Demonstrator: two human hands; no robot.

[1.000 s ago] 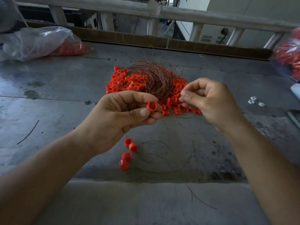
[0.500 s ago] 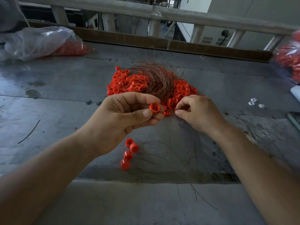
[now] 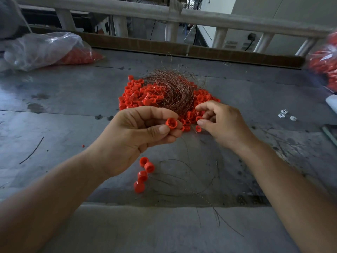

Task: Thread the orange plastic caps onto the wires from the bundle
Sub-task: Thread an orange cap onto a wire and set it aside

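A heap of orange plastic caps (image 3: pixel 135 95) lies mid-table with a bundle of thin copper wires (image 3: pixel 175 90) on top of it. My left hand (image 3: pixel 135 137) is raised in front of the heap and pinches a single orange cap (image 3: pixel 171 123) between thumb and fingers. My right hand (image 3: pixel 224 125) is at the heap's near right edge. Its forefinger tip touches the bundle, and its thumb is apart from the forefinger with nothing pinched that I can see. Several threaded caps (image 3: pixel 144 172) lie close to me with loose wires (image 3: pixel 191 178).
A clear bag of orange caps (image 3: pixel 54 50) lies at the far left, and another bag of caps (image 3: pixel 326 61) at the right edge. Small white pieces (image 3: pixel 284 114) lie right of my hands. A wooden rail (image 3: pixel 182 15) and a brown board (image 3: pixel 200 50) bound the table's far side.
My right hand dropped from beside the left hand to the heap's near edge, then opened its thumb and forefinger at the wire bundle. The left hand kept holding its cap nearly still.
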